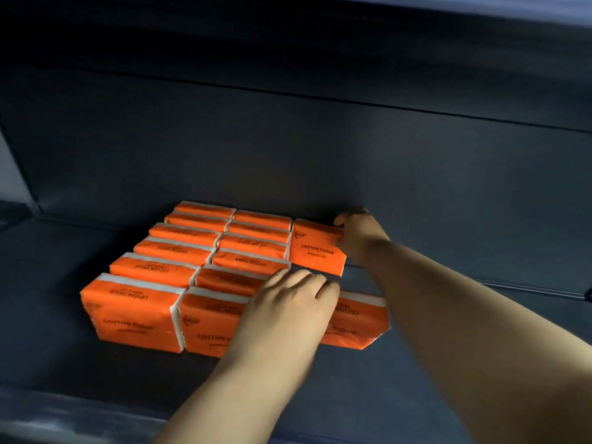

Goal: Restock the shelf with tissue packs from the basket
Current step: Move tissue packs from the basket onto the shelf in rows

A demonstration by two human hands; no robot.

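While two rows of packs (pixel 205 261) fill the shelf (pixel 448 363) at centre frame, the right hand (pixel 358 233) grips a third-row pack (pixel 315 248), the left hand (pixel 288 302) lies flat; space remains rightward.

One view, from the head: it looks forward and down into a shelf (pixel 96 379) bay from just in front. It is near. Both forearms enter at the bottom edge and reach mid-frame, with the left hand (pixel 288 302) at centre and the right hand (pixel 358 232) further in, at a pack (pixel 317 248) by the back wall (pixel 288 139). The wide lens bends the shelf's edges — the wall fills the upper half, and the rows of packs (pixel 153 270) sit just left of centre.
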